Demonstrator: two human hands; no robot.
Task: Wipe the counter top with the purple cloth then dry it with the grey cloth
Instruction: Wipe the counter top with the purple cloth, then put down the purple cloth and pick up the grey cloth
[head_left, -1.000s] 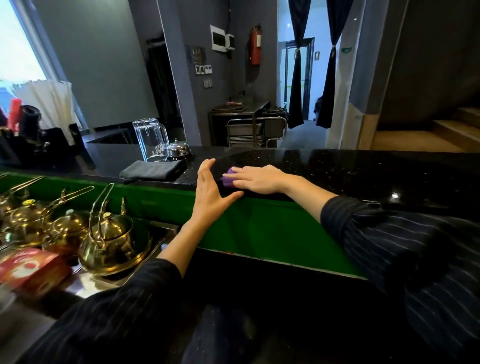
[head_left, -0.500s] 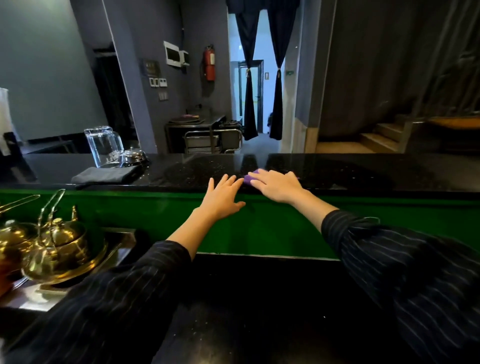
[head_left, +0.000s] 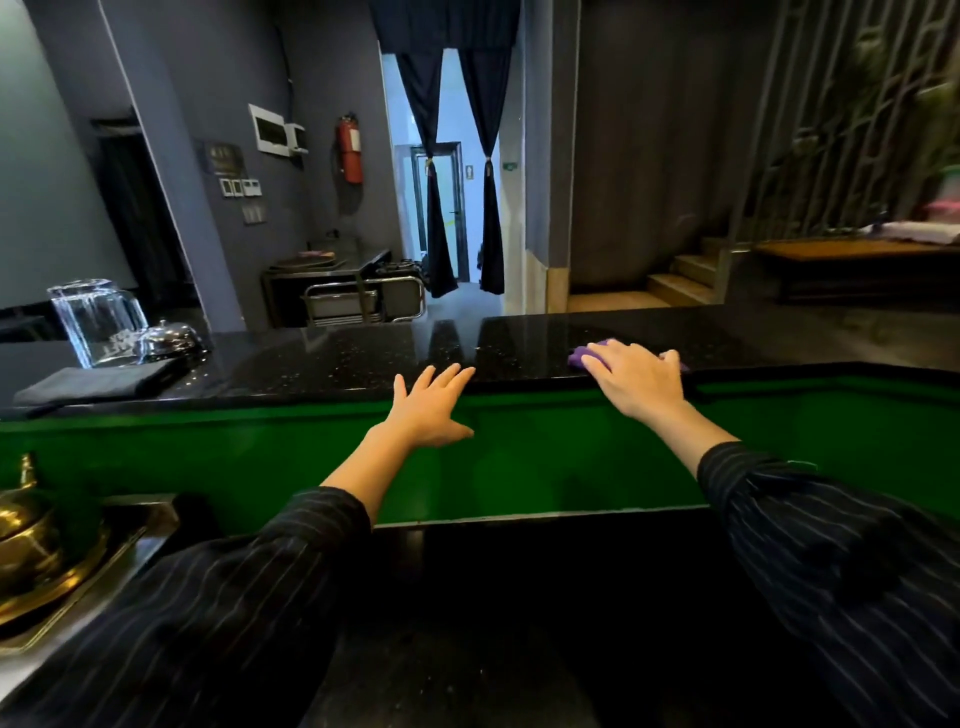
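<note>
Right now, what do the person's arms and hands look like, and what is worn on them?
Both arms wear dark, near-black sleeves with thin pale pinstripes, pushed up so the forearms are bare. The left hand and right hand are bare: no gloves, and no rings, watch or bracelet can be seen. A small pale fleck sits at the right sleeve's cuff; what it is cannot be told.

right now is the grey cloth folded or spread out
Folded. The grey cloth lies as a flat, neat rectangle on the counter top beside the glass jug, untouched by either hand.
</note>
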